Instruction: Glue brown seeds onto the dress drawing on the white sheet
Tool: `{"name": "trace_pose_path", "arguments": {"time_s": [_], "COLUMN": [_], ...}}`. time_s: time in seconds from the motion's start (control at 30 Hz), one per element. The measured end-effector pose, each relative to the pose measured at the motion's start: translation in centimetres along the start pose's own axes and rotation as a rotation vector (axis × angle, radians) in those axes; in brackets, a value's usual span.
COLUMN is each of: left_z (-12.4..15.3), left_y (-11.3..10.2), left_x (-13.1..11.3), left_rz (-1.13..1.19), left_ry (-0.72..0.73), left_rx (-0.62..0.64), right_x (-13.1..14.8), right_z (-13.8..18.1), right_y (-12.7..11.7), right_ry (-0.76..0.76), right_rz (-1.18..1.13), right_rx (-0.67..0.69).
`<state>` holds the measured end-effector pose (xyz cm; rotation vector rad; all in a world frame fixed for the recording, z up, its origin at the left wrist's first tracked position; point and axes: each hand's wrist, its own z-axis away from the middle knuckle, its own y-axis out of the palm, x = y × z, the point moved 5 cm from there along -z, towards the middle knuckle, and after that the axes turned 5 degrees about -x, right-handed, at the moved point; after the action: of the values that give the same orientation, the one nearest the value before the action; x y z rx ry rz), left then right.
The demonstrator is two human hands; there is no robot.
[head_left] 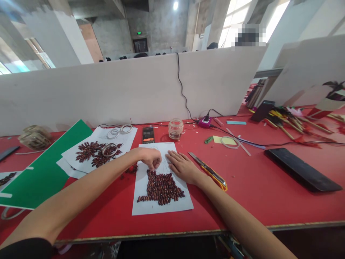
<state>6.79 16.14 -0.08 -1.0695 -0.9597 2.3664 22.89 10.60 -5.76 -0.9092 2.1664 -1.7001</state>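
Note:
On a white sheet of paper (141, 181) with faint drawn lines, dark reddish-brown seeds (165, 187) are laid close together in rows. They make a broad patch with a narrow row reaching left. My left hand (151, 157) is closed, fingertips pinched downward at the patch's upper left corner; whatever they hold is hidden. Flat on the right side of the sheet lies my right hand (183, 166), fingers stretched forward. Loose seeds (132, 169) lie on the red table left of the sheet, partly behind my left forearm.
A yellow utility knife (211, 172) lies right of my right hand. Beyond the sheet are a phone (148, 134) and a glass jar (175, 129). Another seed-covered sheet (126, 138) and a green board (51, 174) lie left. A black case (302, 169) sits right; a white partition (121, 93) stands behind.

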Motion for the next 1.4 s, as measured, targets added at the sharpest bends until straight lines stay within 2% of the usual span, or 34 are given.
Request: {"name": "trace_pose_path", "arguments": {"time_s": [0.23, 0.37, 0.53, 0.6, 0.63, 0.7, 0.83, 0.93, 1.13, 1.4], "left_z": [0.4, 0.9, 3.6, 5.4, 6.5, 8.3, 9.2, 8.1, 5.8, 5.7], "left_y": [0.0, -0.1, 0.2, 1.2, 1.9, 4.4, 10.5, 13.3, 14.8, 15.2], "left_x": [1.2, 2.2, 1.7, 0.9, 0.5, -0.4, -2.1, -2.5, -2.1, -1.8], "left_rz": [0.032, 0.042, 0.017, 0.025, 0.043, 0.043, -0.051, -0.124, -0.234, -0.290], "left_ry": [-0.012, -0.107, -0.165, -0.162, -0.164, -0.178, -0.229, -0.283, -0.312, -0.243], "left_rx": [-0.098, -0.169, -0.382, -0.536, -0.664, -0.809, -0.810, -0.818, -0.987, -1.122], "right_x": [0.2, 0.1, 0.0, 0.1, 0.1, 0.1, 0.2, 0.1, 0.0, -0.1], "right_z": [0.0, 0.0, 0.0, 0.1, 0.1, 0.1, 0.2, 0.2, 0.2, 0.2], "right_y": [-0.3, -0.2, -0.3, -0.4, -0.4, -0.4, -0.6, -0.7, -0.9, -0.9], "right_ry": [0.004, 0.002, -0.001, 0.004, 0.008, 0.019, 0.017, 0.020, 0.037, 0.066], "right_rz": [0.030, 0.022, 0.005, 0.001, -0.002, -0.008, -0.005, -0.004, -0.013, -0.015], "right_rx": [0.023, 0.023, -0.002, 0.012, 0.022, 0.036, 0.018, 0.015, 0.058, 0.075]}}
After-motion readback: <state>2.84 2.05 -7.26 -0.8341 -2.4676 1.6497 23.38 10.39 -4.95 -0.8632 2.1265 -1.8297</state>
